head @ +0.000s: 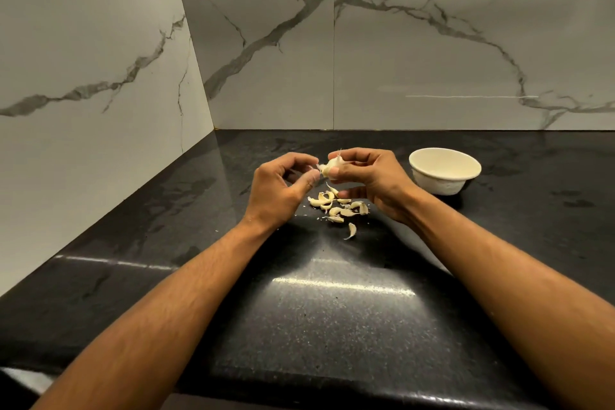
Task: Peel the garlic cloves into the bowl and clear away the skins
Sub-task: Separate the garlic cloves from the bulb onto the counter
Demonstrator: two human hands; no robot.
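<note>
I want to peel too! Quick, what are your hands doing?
Left hand: fingers curled, pinching a bit of skin at the garlic clove's tip.
Right hand: grips the garlic clove.

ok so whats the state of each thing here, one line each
garlic clove: held off the counter, skin partly on
right hand: pinching the clove
left hand: fingers curled, thumb and fingertips at the clove's loose skin; whether they grip it is unclear
garlic skins: loose pile on the counter under the hands
white bowl: upright on the counter right of the hands; inside mostly hidden
black counter: glossy, small skin flecks near the pile
</note>
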